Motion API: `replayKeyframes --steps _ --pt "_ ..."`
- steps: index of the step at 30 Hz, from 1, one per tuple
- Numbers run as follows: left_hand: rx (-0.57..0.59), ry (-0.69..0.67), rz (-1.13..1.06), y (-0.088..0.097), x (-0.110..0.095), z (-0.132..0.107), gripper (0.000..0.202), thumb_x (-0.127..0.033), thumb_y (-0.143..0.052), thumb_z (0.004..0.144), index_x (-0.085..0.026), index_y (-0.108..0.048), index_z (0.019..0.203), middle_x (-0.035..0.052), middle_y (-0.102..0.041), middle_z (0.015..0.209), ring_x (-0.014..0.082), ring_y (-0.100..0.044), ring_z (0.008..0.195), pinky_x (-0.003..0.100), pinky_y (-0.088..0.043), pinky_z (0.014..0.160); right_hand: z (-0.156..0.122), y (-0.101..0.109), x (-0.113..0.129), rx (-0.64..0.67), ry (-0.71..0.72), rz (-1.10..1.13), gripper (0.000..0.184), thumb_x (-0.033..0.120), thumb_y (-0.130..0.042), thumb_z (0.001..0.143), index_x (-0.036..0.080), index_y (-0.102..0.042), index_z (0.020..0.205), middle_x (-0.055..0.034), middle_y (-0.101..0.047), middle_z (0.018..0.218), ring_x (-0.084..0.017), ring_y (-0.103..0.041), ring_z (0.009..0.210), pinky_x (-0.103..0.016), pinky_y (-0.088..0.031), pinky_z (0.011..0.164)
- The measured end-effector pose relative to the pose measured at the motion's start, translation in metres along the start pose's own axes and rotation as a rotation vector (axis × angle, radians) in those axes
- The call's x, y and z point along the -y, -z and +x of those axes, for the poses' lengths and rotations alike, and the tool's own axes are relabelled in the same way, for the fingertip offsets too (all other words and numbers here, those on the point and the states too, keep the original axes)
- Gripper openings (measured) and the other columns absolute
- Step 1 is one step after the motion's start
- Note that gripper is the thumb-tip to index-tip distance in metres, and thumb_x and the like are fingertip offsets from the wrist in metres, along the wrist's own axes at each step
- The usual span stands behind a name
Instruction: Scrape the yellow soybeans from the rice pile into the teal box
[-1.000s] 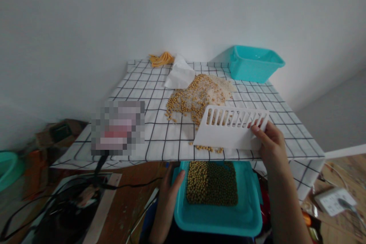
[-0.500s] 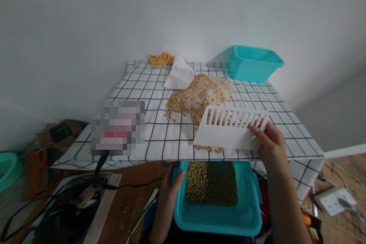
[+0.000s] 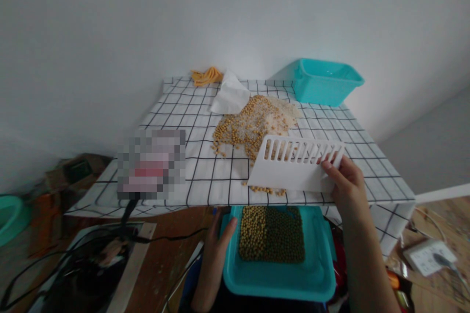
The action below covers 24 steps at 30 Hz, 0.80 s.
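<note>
My right hand (image 3: 347,176) is closed on the right end of a white slotted plastic panel (image 3: 290,173). The panel stands tilted on the checked cloth, with some yellow soybeans (image 3: 267,190) along its lower edge. Behind it spreads a pile of soybeans mixed with white grains (image 3: 253,122). Below the table edge, my left hand (image 3: 220,239) grips the left rim of a teal plastic box (image 3: 279,281), thumb over the rim and fingers mostly hidden. Inside the box, soybeans (image 3: 252,234) lie on the left and dark green beans (image 3: 285,237) on the right.
At the table's back right stands another teal bin (image 3: 323,83). A white tissue (image 3: 231,95) and an orange-yellow cloth-like item (image 3: 207,76) lie at the back. A blurred-out object (image 3: 151,164) rests at left, near a black cable (image 3: 128,212). A power strip (image 3: 429,257) is on the floor.
</note>
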<state>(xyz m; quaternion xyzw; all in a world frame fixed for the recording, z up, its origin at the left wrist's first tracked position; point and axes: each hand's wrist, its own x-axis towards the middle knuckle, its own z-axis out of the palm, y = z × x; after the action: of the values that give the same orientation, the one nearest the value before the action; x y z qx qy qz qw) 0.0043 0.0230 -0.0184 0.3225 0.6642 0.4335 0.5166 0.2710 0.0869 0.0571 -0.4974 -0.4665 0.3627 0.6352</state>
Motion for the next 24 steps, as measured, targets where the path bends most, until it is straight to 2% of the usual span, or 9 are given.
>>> replayKeyframes --steps 4,9,18,24 --pt "0.045 -0.043 0.019 -0.002 -0.006 -0.001 0.045 -0.046 -0.061 0.074 -0.021 -0.065 0.110 0.0083 -0.067 0.125 0.0304 -0.055 0.124 0.043 -0.036 0.109 0.000 0.000 0.000 -0.002 -0.013 0.001 0.010 0.032 -0.072 0.076 0.024 -0.070 0.081 0.0006 -0.064 0.079 -0.015 -0.053 0.073 -0.026 -0.037 0.063" --pt "0.034 -0.069 0.006 -0.004 -0.010 -0.003 0.037 -0.046 -0.060 0.073 -0.022 -0.067 0.100 0.0083 -0.073 0.111 0.0303 -0.063 0.112 0.044 -0.044 0.102 0.000 0.000 0.000 -0.001 -0.011 0.000 0.010 0.032 -0.072 0.076 0.024 -0.070 0.082 0.0003 -0.064 0.080 -0.015 -0.053 0.073 -0.026 -0.036 0.063" --pt "0.005 -0.062 0.029 -0.005 -0.014 -0.007 0.037 -0.046 -0.059 0.073 -0.022 -0.066 0.100 0.0069 -0.072 0.112 0.0309 -0.061 0.113 0.045 -0.041 0.104 0.000 0.001 -0.001 -0.006 -0.002 -0.013 0.011 0.032 -0.071 0.076 0.023 -0.068 0.082 0.0000 -0.064 0.077 -0.016 -0.053 0.070 -0.026 -0.037 0.061" --pt "0.003 -0.066 0.031 -0.006 -0.021 -0.012 0.032 -0.043 -0.059 0.075 -0.023 -0.067 0.098 0.0046 -0.074 0.107 0.0303 -0.063 0.110 0.041 -0.044 0.100 0.001 0.001 -0.002 -0.011 0.031 -0.063 0.012 0.034 -0.070 0.077 0.024 -0.067 0.082 -0.0010 -0.063 0.076 -0.018 -0.054 0.070 -0.027 -0.038 0.060"
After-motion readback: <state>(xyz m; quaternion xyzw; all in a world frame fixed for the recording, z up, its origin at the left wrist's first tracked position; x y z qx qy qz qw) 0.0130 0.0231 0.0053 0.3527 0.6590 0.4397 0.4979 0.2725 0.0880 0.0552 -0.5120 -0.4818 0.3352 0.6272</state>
